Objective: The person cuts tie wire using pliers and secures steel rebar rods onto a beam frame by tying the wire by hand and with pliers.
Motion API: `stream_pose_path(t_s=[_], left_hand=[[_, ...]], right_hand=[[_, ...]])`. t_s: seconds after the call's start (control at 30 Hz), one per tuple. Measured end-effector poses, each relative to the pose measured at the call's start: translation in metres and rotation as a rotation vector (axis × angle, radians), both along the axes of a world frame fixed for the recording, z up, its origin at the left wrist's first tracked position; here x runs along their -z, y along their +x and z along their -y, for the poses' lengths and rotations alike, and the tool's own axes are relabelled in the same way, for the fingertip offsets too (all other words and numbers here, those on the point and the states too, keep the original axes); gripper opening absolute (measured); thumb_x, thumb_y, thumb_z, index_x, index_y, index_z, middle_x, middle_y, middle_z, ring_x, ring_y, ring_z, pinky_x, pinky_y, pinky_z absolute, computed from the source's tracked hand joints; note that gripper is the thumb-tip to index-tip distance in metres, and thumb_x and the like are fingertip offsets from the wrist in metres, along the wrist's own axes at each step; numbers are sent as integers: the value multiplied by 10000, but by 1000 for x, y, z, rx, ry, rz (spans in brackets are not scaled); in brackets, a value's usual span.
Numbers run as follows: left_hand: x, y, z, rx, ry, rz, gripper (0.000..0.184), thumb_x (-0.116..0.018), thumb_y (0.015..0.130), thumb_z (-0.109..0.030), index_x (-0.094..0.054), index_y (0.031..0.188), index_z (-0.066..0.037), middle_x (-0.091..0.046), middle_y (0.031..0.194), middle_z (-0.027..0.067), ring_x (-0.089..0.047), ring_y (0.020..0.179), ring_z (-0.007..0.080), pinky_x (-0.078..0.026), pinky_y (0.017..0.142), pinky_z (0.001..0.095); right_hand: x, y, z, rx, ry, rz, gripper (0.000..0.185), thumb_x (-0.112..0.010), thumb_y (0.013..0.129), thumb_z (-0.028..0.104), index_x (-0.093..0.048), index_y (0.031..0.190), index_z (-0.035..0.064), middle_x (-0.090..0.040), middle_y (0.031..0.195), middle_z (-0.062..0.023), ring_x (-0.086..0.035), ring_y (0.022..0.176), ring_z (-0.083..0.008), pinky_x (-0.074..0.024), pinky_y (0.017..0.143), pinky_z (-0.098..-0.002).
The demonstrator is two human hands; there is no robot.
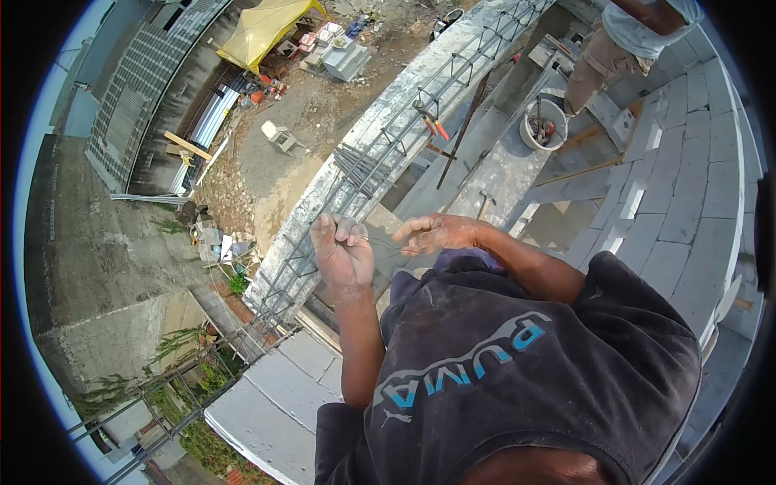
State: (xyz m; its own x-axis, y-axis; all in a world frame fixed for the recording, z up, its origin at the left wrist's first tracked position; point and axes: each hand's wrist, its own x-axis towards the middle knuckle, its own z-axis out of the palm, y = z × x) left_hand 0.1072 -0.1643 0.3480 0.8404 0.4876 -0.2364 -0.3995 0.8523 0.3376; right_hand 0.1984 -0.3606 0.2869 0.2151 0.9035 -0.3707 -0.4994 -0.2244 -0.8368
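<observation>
My left hand (343,250) is closed, its fingers curled in towards the palm, above the inner edge of the wall. A thin dark wire seems to run from its fingers towards my right hand (436,234), which is level with it on the right. The fingers of the right hand are stretched forward and slightly apart; whether they touch the wire is hard to see. Just beyond my left hand, a bundle of short steel rods (362,171) lies on the long rebar cage (396,133). Farther along, pincers with red-orange handles (432,123) rest on the cage.
The cage follows a whitish wall top (323,182), with a drop to the ground beyond. A hammer (485,202) lies on the planking below, near a white bucket (543,133) holding tools. A co-worker (614,52) stands at upper right, beside a pale block wall (687,162).
</observation>
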Motion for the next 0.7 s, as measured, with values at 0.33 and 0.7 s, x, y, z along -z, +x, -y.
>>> stream_pose_path(t_s=[0.33, 0.7], left_hand=[[23, 24, 52, -63, 295, -348, 130, -623, 942, -88, -522, 1023, -105, -583, 878, 49, -546, 715, 148, -488, 649, 311], [30, 23, 79, 53, 832, -761, 122, -592, 965, -94, -509, 988, -8, -633, 933, 118, -654, 818, 178, -578, 696, 275]], right_hand=[[-12, 7, 4, 81, -45, -18, 244, -520, 998, 287, -652, 1003, 82, -443, 676, 60, -389, 567, -52, -348, 513, -252], [22, 49, 28, -84, -106, 382, 308, -500, 994, 276, -655, 1118, 41, -662, 1086, -113, -603, 1048, -236, -447, 931, -358]])
